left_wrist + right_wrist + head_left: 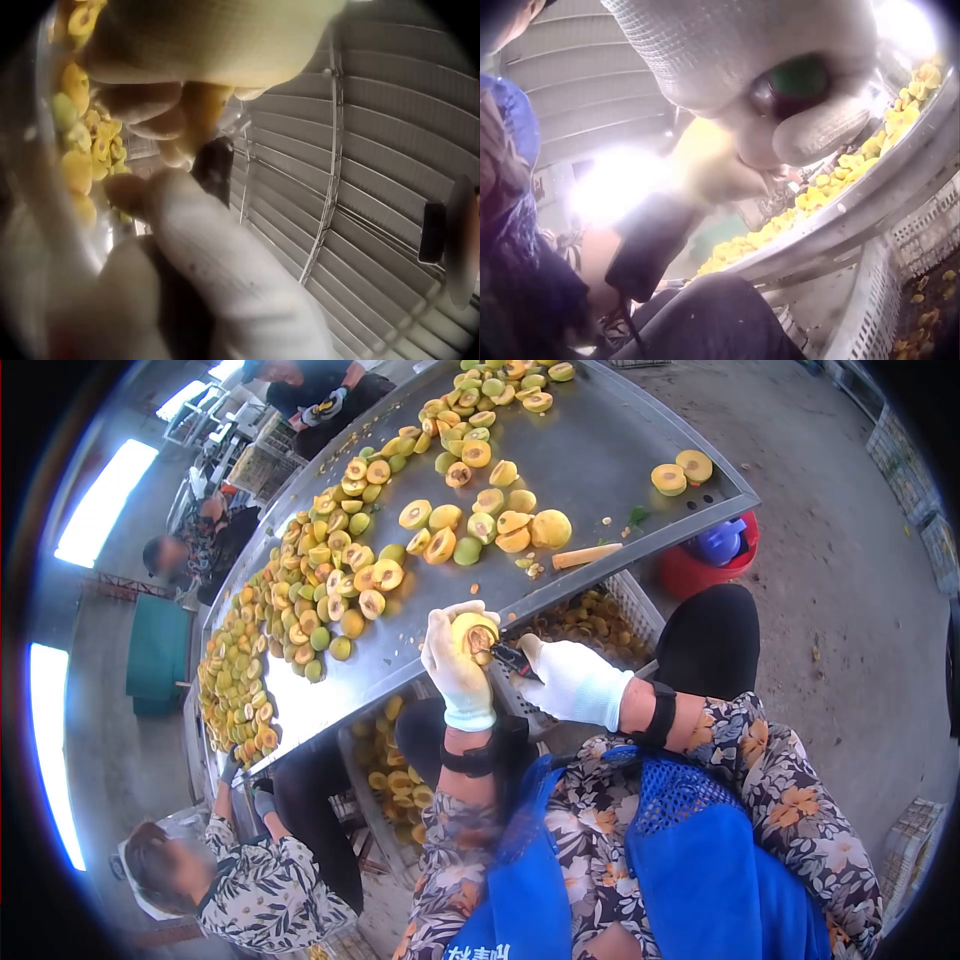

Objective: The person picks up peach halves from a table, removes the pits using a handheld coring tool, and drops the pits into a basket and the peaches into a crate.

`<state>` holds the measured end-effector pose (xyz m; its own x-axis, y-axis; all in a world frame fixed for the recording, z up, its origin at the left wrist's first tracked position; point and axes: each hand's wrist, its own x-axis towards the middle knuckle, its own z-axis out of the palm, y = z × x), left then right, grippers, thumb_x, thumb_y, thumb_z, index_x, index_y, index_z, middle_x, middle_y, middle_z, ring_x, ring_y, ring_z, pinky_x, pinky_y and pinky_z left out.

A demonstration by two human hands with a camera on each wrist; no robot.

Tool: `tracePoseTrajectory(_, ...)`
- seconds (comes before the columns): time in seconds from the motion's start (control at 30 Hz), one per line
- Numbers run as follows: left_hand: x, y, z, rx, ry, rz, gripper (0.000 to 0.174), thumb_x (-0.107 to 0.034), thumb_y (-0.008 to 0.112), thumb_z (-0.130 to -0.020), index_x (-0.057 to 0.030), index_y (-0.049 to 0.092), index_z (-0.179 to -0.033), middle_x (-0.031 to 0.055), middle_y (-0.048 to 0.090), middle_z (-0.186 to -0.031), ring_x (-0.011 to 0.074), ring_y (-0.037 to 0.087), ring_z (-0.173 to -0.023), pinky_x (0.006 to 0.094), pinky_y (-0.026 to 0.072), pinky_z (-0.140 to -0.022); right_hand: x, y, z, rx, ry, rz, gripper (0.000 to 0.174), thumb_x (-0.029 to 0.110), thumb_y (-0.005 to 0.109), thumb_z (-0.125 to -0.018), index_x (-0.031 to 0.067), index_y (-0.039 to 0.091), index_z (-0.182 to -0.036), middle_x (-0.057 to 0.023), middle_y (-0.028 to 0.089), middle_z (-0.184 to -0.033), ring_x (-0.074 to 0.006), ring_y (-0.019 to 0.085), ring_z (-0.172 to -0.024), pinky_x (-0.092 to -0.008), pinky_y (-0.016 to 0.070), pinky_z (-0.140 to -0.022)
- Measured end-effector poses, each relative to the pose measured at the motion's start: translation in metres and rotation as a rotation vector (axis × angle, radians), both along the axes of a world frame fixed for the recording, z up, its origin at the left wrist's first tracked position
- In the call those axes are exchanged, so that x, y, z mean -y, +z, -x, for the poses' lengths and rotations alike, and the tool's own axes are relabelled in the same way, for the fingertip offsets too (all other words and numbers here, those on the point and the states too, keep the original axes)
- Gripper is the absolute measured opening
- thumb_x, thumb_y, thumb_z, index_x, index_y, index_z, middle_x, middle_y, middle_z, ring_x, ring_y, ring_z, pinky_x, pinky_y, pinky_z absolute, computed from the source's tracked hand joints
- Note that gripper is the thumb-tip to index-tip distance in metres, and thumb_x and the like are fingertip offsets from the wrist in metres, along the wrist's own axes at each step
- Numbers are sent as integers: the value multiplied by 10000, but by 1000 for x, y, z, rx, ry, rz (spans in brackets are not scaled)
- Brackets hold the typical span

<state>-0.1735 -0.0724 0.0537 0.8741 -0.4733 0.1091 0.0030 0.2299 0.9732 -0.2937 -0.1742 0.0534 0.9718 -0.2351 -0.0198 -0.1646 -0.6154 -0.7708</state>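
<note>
My left hand (pixel 455 672), in a white glove, holds a yellow peach half (pixel 468 628) just off the table's near edge. Its cut face, with the brown pit hollow, is turned toward my right hand (pixel 578 685). That hand, gloved too, grips a black-handled tool (pixel 516 661) whose working end is right at the hollow. In the left wrist view the peach (pixel 204 112) shows between the fingers, with the dark tool (pixel 215 169) beside it. A green handle end (pixel 801 75) pokes out of my right fist in the right wrist view.
Many peach halves (pixel 330 570) lie heaped along the metal table (pixel 590 450). A wooden stick (pixel 587 556) lies at its near edge. Below are crates (pixel 635 605) of fruit pieces and a red bucket (pixel 708 568). Another person (pixel 270 880) works at the left.
</note>
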Motion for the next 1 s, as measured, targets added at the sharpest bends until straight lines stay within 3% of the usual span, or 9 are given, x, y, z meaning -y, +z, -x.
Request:
tracePoseTrajectory(0.17,-5,1,3,231,83,-53,417,-269,387,-1025,50,622,-894,129,663,-839,174,645,-701,268,514,-667,10,7,-4,-32,197,-219,307,250,598,-877,-32,542,-985,-257,649,-798,-424,649,-779,-466,515,-699)
tracePoseTrajectory(0.3,-18,-2,-6,132,-54,-109,381,-244,418,-1017,50,613,-873,111,658,-837,169,648,-702,267,510,-652,26,36,-8,-559,248,-589,300,214,597,-876,-42,521,-1012,-257,641,-766,-436,648,-778,-447,519,-700)
tracePoseTrajectory(0.37,-19,-1,-5,97,-116,-160,381,-244,425,-1017,51,609,-863,109,658,-838,170,649,-700,267,510,-651,22,23,-9,-586,267,-642,289,209,591,-886,-35,521,-1024,-248,642,-755,-426,654,-768,-445,519,-682)
tracePoseTrajectory(0.43,-11,3,2,363,57,-121,414,-270,398,-1033,56,604,-885,116,663,-853,184,654,-694,274,514,-659,7,-2,-8,-87,227,-447,274,205,598,-889,-15,532,-1038,-234,647,-756,-405,656,-736,-446,518,-649)
tracePoseTrajectory(0.47,-9,6,3,366,55,-123,414,-270,398,-1033,56,604,-885,116,663,-853,184,654,-694,274,514,-659,2,-3,-8,73,183,-125,272,225,596,-889,7,542,-1042,-216,657,-771,-388,658,-724,-451,521,-637)
tracePoseTrajectory(0.73,-16,23,3,261,-121,-270,536,-307,255,-1053,40,620,-871,130,672,-733,186,655,-692,279,511,-710,26,14,-9,-157,250,259,262,240,608,-852,45,547,-1017,-176,654,-756,-376,648,-682,-444,520,-593)
tracePoseTrajectory(0.83,-13,22,7,289,-96,-274,536,-319,262,-1050,44,619,-885,136,669,-724,183,648,-673,280,511,-696,17,14,-5,-71,273,124,225,199,561,-877,13,556,-1005,-198,668,-763,-370,667,-718,-468,520,-612)
tracePoseTrajectory(0.9,-9,20,6,360,-34,-275,536,-327,265,-1047,47,618,-894,139,667,-716,182,644,-660,278,510,-684,15,13,-5,-426,303,-824,187,197,576,-921,15,562,-958,-76,581,-576,-179,570,-449,-318,430,-415)
tracePoseTrajectory(1.0,-12,18,-1,156,-92,-144,519,-327,278,-1041,47,609,-898,145,664,-710,181,640,-642,273,511,-658,21,16,0,-360,424,-992,203,226,581,-949,23,581,-937,-7,500,-530,-86,442,-381,-244,333,-361)
